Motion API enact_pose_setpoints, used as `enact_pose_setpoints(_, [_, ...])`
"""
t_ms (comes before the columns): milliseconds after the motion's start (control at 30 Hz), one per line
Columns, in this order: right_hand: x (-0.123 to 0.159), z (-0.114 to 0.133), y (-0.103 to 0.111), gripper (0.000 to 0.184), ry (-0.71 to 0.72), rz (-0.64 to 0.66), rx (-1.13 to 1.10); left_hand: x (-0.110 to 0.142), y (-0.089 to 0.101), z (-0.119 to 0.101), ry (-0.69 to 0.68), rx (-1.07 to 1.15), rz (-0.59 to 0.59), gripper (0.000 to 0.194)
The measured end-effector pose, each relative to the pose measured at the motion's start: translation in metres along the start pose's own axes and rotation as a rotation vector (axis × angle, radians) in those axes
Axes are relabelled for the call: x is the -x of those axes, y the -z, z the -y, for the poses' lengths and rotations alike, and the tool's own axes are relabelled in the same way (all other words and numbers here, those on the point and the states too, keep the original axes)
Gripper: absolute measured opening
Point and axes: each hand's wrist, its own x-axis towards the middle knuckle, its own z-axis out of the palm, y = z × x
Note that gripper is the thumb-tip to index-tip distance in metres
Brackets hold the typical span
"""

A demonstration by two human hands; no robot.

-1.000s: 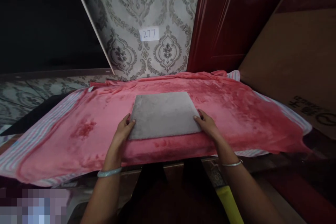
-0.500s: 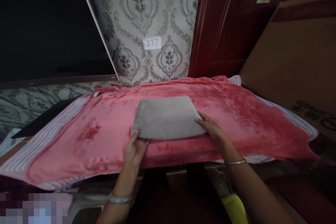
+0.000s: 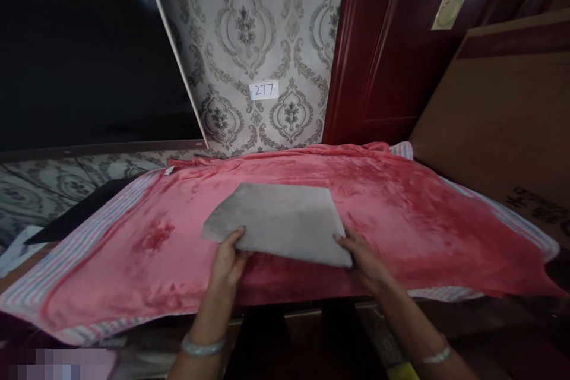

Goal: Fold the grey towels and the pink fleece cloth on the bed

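While the gray cloth (image 3: pixel 285 214) stretches lengthwise over the middle of the pink blanket (image 3: pixel 409 219), our fingers (image 3: pixel 234 237) pinch it: left hand (image 3: pixel 227 264) at the edge facing the blanket's front, right hand (image 3: pixel 366 258) nearer its right end.

dim light, glare on screen (image 3: pixel 98 65), shadowy foreground

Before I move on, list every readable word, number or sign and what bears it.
"277": handwritten on the white paper label on the damask wallpaper.
Dark print on the cardboard box: too blurred to read.
Tag on the pink blanket: too small.
Television bezel mark: too small.
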Motion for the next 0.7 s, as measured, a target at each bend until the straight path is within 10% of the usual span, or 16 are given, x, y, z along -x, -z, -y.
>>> enact_pose_setpoints(233, [0.044, -0.017, 0.014, 0.068, -0.277, 0.282, 0.112, -0.007, 0.059, -0.025, -0.069, 0.004, -0.183, 0.045])
enact_pose_setpoints(467, [-0.081, 0.031, 0.008, 0.055, 0.171, 0.116, 0.387, 0.015, 0.054, -0.016, 0.016, 0.082, -0.116, 0.036])
enact_pose_setpoints(700, [-0.19, 0.018, -0.047, 0.063, 0.127, 0.229, 0.837, 0.026, 0.051, 0.007, 0.067, 0.123, -0.125, 0.02])
